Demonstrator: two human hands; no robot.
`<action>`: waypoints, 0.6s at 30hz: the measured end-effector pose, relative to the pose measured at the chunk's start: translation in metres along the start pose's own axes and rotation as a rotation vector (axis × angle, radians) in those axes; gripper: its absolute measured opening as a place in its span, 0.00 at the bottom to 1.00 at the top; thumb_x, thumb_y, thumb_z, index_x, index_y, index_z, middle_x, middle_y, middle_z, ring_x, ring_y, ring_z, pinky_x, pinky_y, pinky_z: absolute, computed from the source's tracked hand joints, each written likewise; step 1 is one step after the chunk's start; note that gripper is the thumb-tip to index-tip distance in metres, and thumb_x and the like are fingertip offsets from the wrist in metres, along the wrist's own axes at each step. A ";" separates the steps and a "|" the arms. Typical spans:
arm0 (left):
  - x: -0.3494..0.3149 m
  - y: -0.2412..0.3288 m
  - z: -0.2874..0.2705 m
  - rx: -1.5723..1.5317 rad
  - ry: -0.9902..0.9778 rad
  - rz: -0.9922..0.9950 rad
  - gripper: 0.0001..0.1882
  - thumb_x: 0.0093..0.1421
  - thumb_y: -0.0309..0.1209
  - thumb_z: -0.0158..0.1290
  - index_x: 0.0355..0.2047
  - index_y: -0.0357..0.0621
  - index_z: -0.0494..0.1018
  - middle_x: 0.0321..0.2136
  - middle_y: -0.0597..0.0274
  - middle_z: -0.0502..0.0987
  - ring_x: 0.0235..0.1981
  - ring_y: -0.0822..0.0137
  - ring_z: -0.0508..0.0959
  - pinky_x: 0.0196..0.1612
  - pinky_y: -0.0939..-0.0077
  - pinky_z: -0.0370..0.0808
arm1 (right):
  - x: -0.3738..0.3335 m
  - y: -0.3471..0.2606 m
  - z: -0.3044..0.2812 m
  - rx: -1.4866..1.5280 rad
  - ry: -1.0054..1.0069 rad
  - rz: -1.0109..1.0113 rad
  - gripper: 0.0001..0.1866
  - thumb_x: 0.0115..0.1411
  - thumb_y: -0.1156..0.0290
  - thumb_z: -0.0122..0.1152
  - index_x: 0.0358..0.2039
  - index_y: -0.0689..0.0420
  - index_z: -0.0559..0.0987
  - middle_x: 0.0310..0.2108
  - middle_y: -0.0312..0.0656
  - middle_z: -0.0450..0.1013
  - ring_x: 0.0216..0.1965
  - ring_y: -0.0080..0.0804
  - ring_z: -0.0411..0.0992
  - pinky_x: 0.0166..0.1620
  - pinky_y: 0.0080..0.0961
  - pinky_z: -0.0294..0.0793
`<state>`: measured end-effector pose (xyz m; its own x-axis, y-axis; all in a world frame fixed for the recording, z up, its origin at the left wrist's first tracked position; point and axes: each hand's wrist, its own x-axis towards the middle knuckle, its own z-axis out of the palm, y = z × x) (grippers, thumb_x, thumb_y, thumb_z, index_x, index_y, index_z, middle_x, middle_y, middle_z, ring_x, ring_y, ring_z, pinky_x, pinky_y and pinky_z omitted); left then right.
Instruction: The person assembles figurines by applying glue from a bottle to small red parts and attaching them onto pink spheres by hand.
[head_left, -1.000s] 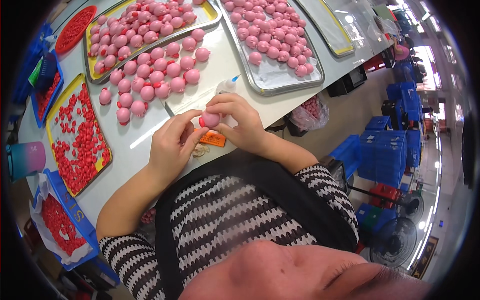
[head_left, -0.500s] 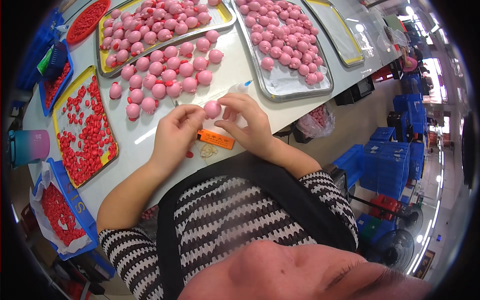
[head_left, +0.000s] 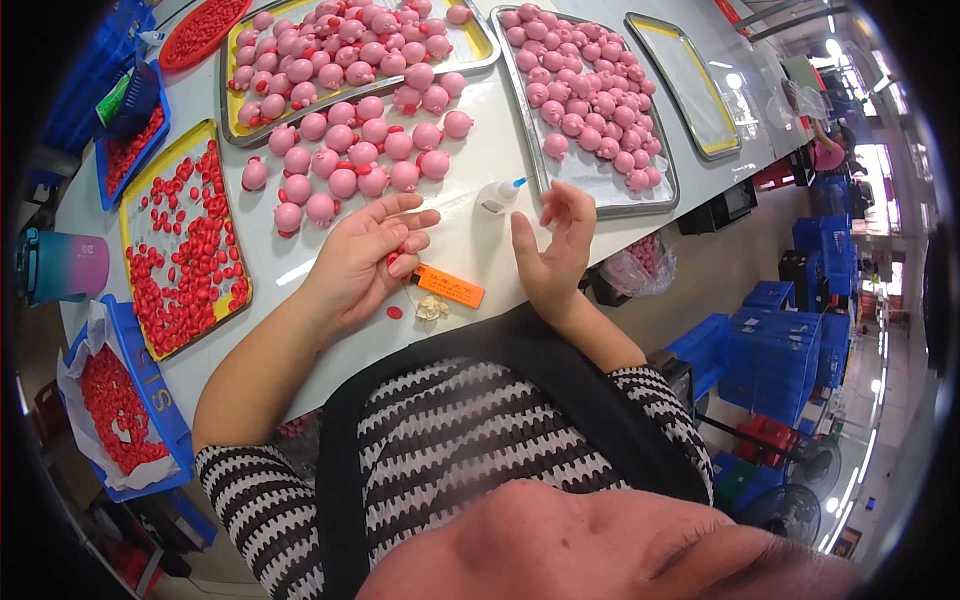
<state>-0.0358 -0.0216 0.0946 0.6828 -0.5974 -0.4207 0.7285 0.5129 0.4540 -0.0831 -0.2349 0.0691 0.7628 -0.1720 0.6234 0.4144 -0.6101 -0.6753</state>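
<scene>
My left hand (head_left: 352, 268) is over the near part of the white table, its thumb and a fingertip closed on a small red piece (head_left: 393, 258). Fingers spread and nothing in them, my right hand (head_left: 556, 245) hovers near the table's edge. Just left of it stands a small clear bottle (head_left: 494, 198) with a blue tip. An orange printed strip (head_left: 455, 288) lies between the hands, beside a pale crumpled bit (head_left: 432, 308) and a loose red disc (head_left: 395, 312). Beyond my left hand sit several round pink figures (head_left: 343, 182), some with red parts attached.
Pink figures fill a yellow-lined tray (head_left: 226, 90) and a metal tray (head_left: 655, 207) at the back. Left are a yellow tray (head_left: 130, 215) of red pieces, a blue bin (head_left: 165, 400), a red basin (head_left: 240, 12) and a teal cup (head_left: 75, 268). Blue crates (head_left: 770, 330) stand right.
The pink ball held between both hands is no longer there. My right hand has moved right and opened; my left hand now shows a red piece at its fingertips. The view has shifted slightly.
</scene>
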 end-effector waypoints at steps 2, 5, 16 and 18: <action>0.000 -0.002 -0.005 0.008 0.011 -0.005 0.11 0.61 0.21 0.40 0.45 0.34 0.61 0.39 0.52 0.68 0.24 0.77 0.65 0.22 0.88 0.62 | 0.008 -0.005 0.004 -0.090 -0.047 0.018 0.29 0.47 0.76 0.65 0.49 0.62 0.63 0.40 0.45 0.65 0.32 0.31 0.63 0.35 0.24 0.65; 0.001 -0.008 -0.009 0.106 -0.074 0.012 0.11 0.64 0.25 0.38 0.45 0.33 0.62 0.36 0.54 0.70 0.20 0.79 0.63 0.18 0.90 0.59 | 0.014 -0.001 0.005 -0.171 -0.179 0.085 0.32 0.46 0.73 0.67 0.50 0.62 0.62 0.41 0.45 0.66 0.32 0.33 0.64 0.36 0.26 0.66; 0.005 -0.014 -0.017 0.447 -0.002 0.077 0.15 0.64 0.32 0.42 0.48 0.36 0.67 0.24 0.69 0.66 0.16 0.82 0.58 0.16 0.90 0.54 | -0.003 0.016 0.011 0.258 -0.424 0.229 0.18 0.60 0.74 0.51 0.51 0.62 0.63 0.34 0.39 0.69 0.30 0.24 0.69 0.33 0.21 0.69; 0.007 -0.017 -0.014 0.376 0.023 0.101 0.15 0.64 0.31 0.42 0.49 0.37 0.66 0.24 0.70 0.65 0.17 0.82 0.58 0.17 0.90 0.55 | -0.004 0.006 0.005 0.402 -0.489 0.448 0.18 0.62 0.74 0.48 0.52 0.61 0.61 0.35 0.39 0.69 0.33 0.25 0.69 0.35 0.21 0.69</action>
<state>-0.0425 -0.0252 0.0729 0.7539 -0.5394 -0.3750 0.5895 0.3037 0.7485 -0.0809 -0.2336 0.0611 0.9938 0.0822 0.0754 0.0919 -0.2197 -0.9712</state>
